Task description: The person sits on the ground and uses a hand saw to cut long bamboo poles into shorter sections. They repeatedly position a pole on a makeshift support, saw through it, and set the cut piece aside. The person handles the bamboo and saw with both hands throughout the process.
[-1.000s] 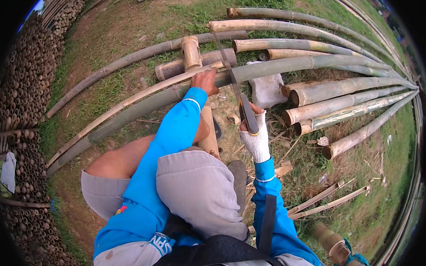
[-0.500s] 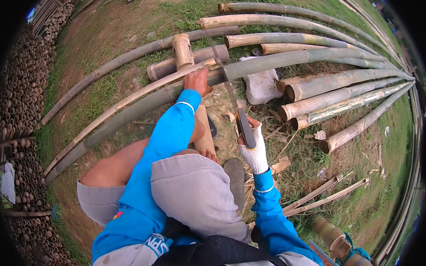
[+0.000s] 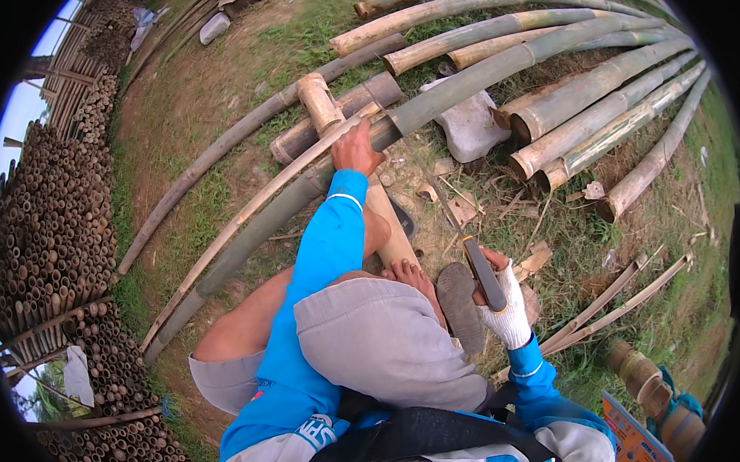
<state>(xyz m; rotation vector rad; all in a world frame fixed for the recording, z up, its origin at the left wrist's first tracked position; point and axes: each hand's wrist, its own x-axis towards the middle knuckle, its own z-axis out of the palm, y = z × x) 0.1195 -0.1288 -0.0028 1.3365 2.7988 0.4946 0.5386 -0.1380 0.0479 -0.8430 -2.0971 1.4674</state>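
My left hand (image 3: 355, 149), bare, presses down on a long green bamboo pole (image 3: 247, 243) that runs slantwise across the ground. A pale split strip (image 3: 257, 203) lies along its upper side. My right hand (image 3: 504, 305), in a white glove, grips the dark handle of a long knife (image 3: 482, 274). The thin blade points up and left toward the pole and stands clear of it. The knife hand hovers above my bare foot (image 3: 413, 277) and a dark sandal (image 3: 459, 303).
A short thick bamboo log (image 3: 321, 103) lies across under the pole. A grey block (image 3: 471, 124) sits beside several cut poles (image 3: 586, 116) at right. Stacked bamboo ends (image 3: 52, 220) fill the left. Split strips (image 3: 612, 300) and chips lie on the grass.
My right hand has drawn the knife down and back from the pole toward my knee. My left hand has stayed on the pole.
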